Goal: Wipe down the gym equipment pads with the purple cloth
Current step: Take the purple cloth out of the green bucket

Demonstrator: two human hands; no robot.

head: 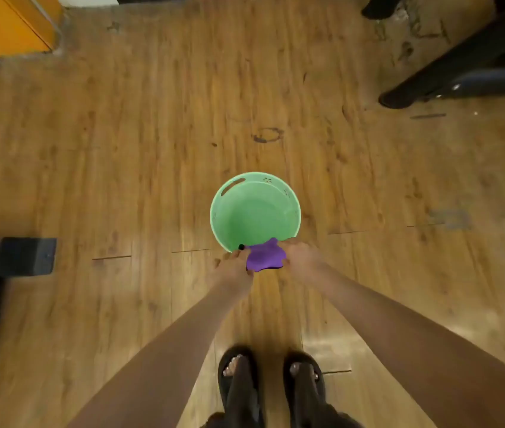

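Purple cloth (265,255) bunched over round green plastic tub (229,217) rim | left hand (235,267), right hand (302,256) both gripping it | stage: early, no pads wiped yet

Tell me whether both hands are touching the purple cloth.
Touching. The head view shows the left hand and right hand gripping opposite ends of the cloth, above the green basin's near rim.

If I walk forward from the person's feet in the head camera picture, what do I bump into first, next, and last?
Black sandals → purple cloth, held between the left hand and right hand → green bucket → dark ring mark on the floor.
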